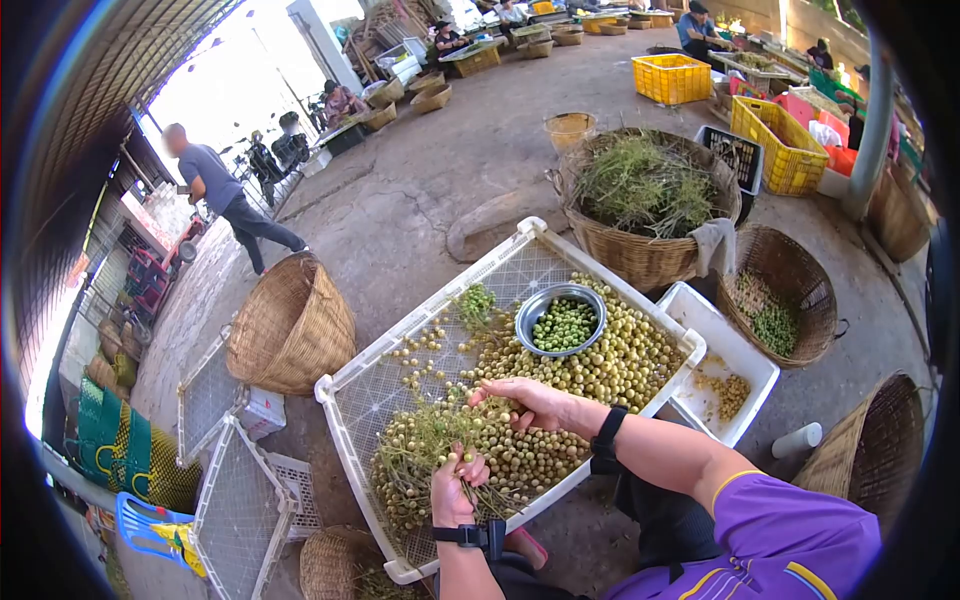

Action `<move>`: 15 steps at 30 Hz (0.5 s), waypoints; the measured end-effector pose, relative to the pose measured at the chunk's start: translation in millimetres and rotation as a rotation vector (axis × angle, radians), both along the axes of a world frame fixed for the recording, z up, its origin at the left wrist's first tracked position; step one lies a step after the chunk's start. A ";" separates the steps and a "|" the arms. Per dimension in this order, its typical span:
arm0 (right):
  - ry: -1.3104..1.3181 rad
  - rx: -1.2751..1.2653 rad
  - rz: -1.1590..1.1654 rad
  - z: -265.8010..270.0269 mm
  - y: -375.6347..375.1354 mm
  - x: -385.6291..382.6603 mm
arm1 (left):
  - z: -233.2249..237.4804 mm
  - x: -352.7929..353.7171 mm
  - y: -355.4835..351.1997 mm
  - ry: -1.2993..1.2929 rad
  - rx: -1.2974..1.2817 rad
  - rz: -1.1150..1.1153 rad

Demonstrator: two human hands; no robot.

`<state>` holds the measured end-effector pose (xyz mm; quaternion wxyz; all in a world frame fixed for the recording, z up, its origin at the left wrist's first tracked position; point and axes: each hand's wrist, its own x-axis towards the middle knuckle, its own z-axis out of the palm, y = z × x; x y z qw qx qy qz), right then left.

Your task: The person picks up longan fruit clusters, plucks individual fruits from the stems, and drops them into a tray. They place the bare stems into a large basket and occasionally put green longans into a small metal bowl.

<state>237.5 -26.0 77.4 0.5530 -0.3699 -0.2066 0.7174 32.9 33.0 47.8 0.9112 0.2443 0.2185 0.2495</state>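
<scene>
My left hand (459, 486) is closed around the stems of a bunch of thin green twigs (425, 440) bearing small round fruits. Just above it, my right hand (532, 402) has its thumb and fingers curled together at the twig tips; what lies between them is too small to make out. Both hands are over a white mesh tray (385, 365) with loose yellowish-green round fruits (625, 365) spread across it. Among those fruits stands a metal bowl (524, 325) of greener ones. A small green cluster (476, 300) lies near the tray's far side.
A wicker basket heaped with twigs (645, 185) stands beyond the tray. Right of the tray are a white bin (745, 380) and a basket with some fruits (810, 290). At left are another basket (290, 325) and a walking person (215, 185). Several people sit farther back.
</scene>
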 end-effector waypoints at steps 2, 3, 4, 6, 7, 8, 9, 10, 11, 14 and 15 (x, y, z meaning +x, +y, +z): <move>-0.051 0.010 0.013 3.8 1.5 -1.5 | 9.8 1.7 -2.1 0.103 0.007 0.033; -0.228 0.053 -0.021 3.8 4.0 -2.8 | 10.5 0.6 -2.4 0.099 0.005 0.036; -0.405 0.097 -0.056 2.8 6.7 -3.1 | 11.0 -0.1 -2.4 0.100 0.001 0.045; -0.528 0.178 -0.115 -10.1 16.1 -0.4 | 6.9 -1.6 -1.8 0.097 -0.007 0.054; -0.789 0.170 -0.190 -7.3 17.5 1.6 | 0.5 -2.3 -0.1 0.158 -0.007 0.047; -1.049 0.159 -0.264 -5.0 19.0 2.9 | -3.7 -2.6 0.6 0.220 -0.006 0.041; -1.059 0.090 -0.259 -8.2 23.9 4.9 | -3.0 -1.0 -0.5 0.263 -0.014 0.048; -1.064 0.088 -0.253 -12.2 27.6 6.8 | -2.0 1.3 -2.6 0.259 -0.020 0.050; -0.993 0.056 -0.260 -16.8 30.7 8.0 | 0.5 3.6 -5.4 0.283 -0.006 0.053; -0.811 0.009 -0.288 -40.1 41.9 10.8 | -3.5 5.6 -6.0 0.336 -0.006 0.065; -0.722 -0.023 -0.264 -39.2 42.3 10.7 | -5.2 5.2 -5.4 0.313 -0.019 0.073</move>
